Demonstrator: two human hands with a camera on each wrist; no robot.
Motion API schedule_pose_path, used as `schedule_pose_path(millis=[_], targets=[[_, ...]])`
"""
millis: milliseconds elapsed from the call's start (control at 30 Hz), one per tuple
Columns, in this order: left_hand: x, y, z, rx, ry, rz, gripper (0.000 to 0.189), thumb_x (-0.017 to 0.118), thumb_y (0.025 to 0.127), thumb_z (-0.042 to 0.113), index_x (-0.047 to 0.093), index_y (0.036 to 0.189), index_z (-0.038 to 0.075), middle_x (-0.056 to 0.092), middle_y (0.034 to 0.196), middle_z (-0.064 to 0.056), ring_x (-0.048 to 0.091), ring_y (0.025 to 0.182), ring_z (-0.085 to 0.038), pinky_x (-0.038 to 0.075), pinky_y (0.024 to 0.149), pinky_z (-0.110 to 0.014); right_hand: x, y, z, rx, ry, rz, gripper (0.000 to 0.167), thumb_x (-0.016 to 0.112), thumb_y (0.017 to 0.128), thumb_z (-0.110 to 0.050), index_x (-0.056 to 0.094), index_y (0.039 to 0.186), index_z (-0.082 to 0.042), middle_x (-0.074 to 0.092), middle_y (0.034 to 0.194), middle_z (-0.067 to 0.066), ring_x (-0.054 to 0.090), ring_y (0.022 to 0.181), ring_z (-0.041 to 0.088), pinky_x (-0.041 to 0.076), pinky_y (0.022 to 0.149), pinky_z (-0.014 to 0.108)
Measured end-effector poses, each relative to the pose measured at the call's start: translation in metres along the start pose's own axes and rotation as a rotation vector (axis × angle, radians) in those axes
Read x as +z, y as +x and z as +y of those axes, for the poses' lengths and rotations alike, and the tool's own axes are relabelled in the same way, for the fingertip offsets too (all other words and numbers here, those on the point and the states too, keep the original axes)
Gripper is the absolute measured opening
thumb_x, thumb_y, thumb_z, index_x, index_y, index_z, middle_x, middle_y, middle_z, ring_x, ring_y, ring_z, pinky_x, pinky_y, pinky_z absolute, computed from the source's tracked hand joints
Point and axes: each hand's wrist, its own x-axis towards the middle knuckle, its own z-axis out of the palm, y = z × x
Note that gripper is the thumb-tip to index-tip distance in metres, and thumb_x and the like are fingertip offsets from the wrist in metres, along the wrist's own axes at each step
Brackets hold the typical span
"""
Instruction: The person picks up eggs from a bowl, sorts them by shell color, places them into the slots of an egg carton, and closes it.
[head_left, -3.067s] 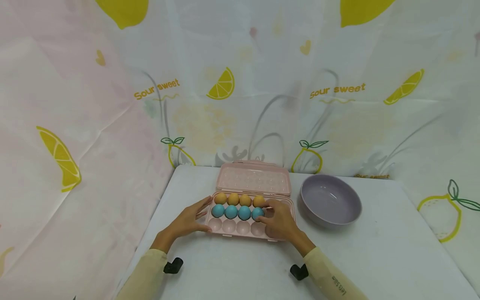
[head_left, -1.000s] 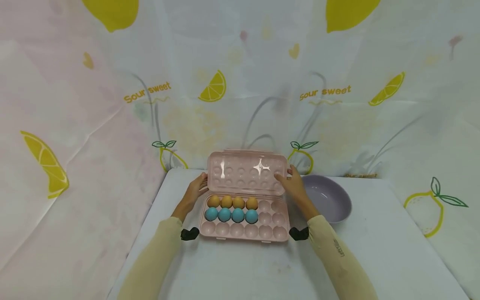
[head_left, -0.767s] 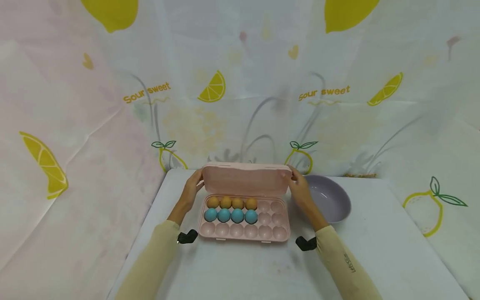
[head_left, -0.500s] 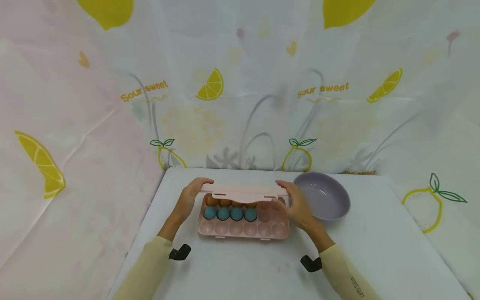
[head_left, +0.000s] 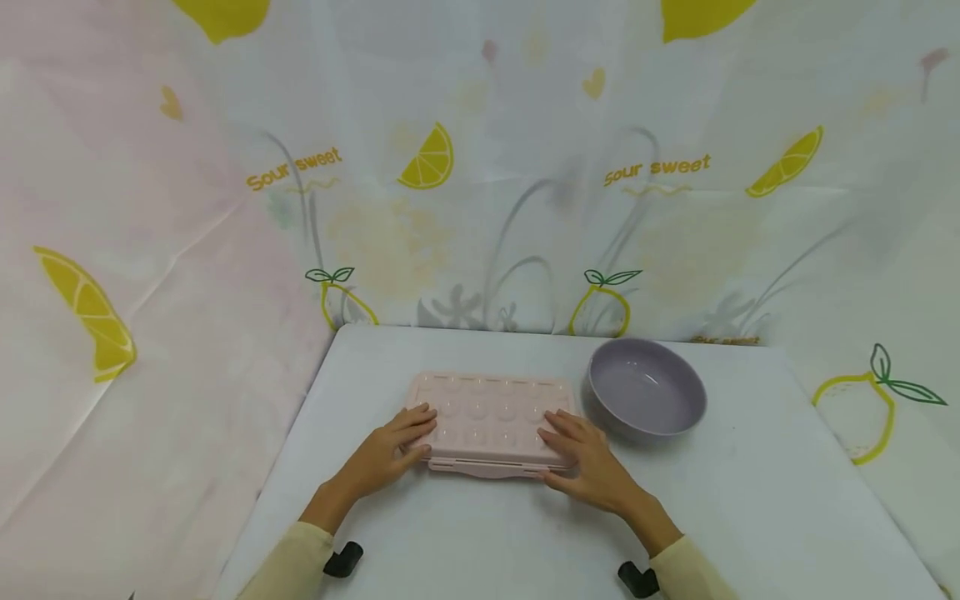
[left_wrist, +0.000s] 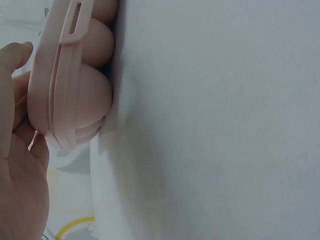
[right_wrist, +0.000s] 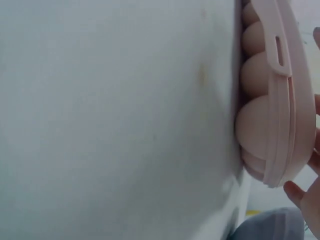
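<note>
A pink plastic egg box (head_left: 487, 408) lies on the white table with its lid down. The lid's bumpy top faces up, and the eggs inside are hidden. Along the front runs a slotted latch flap (head_left: 483, 469), seen close in the left wrist view over the rounded egg cups (left_wrist: 92, 95). My left hand (head_left: 375, 460) rests its fingers on the lid's left end. At the right end, my right hand (head_left: 592, 464) lies with spread fingers on the lid, the thumb by the front edge. Both hands have their fingers extended.
A purple-grey bowl (head_left: 647, 390) stands just right of the egg box, close behind my right hand. The white table (head_left: 750, 483) meets a lemon-printed cloth (head_left: 517, 233) at its back and left. A black wrist mount (head_left: 343, 559) sits below my left forearm.
Earlier the box stood open, showing yellow and blue eggs, with my right hand at the eggs. Both hands then took the lid and swung it forward and down. Now they lie on its top.
</note>
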Motion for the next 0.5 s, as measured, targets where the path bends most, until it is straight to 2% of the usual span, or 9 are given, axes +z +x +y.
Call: schedule_pose_path(millis=[67,133,267,367,500], targets=[[0.0009,-0.0009,-0.0014,0.027,0.006,-0.002,0.047,0.067,0.094,0.026,0.058,0.135,0.007,0.048,0.146,-0.005,0.038,0.139,-0.024,0.018,0.119,-0.031,0.002,-0.0007,0.0002,0.001,-0.007,0.008,0.071,0.074,0.081,-0.053,0.059,0.136,-0.011,0.043,0.151,0.005,0.029,0.142,0.027,0.028,0.11,0.062],[0.0018,-0.0015,-0.0024,0.054,0.033,0.003,0.048,0.068,0.093,0.025,0.058,0.136,0.008,0.048,0.147,-0.004,0.038,0.139,-0.025,0.019,0.12,-0.033,0.0042,-0.0017,-0.0003,-0.011,-0.024,0.025,0.074,0.074,0.08,-0.055,0.059,0.136,-0.009,0.042,0.151,0.008,0.03,0.142,0.029,0.029,0.111,0.062],[0.0022,-0.0016,-0.0018,0.097,0.096,0.011,0.049,0.071,0.091,0.025,0.059,0.136,0.01,0.048,0.147,-0.004,0.039,0.138,-0.027,0.026,0.117,-0.045,0.0057,-0.0034,-0.0032,-0.049,-0.06,0.065,0.079,0.076,0.077,-0.055,0.059,0.134,-0.003,0.043,0.149,0.013,0.032,0.141,0.034,0.034,0.11,0.058],[0.0026,-0.0009,-0.0013,0.129,0.152,0.021,0.049,0.072,0.09,0.026,0.06,0.134,0.01,0.049,0.145,-0.005,0.041,0.136,-0.028,0.031,0.113,-0.051,0.0063,-0.0035,-0.0044,-0.067,-0.126,0.084,0.078,0.075,0.078,-0.057,0.06,0.133,-0.003,0.046,0.146,0.014,0.035,0.14,0.034,0.036,0.107,0.061],[0.0033,0.0015,0.0002,0.201,0.244,0.058,0.045,0.072,0.089,0.026,0.064,0.129,0.007,0.054,0.14,-0.008,0.048,0.131,-0.03,0.041,0.107,-0.048,0.0065,-0.0011,-0.0043,-0.101,-0.24,0.099,0.074,0.075,0.078,-0.057,0.063,0.131,-0.006,0.052,0.141,0.014,0.042,0.135,0.033,0.037,0.104,0.065]])
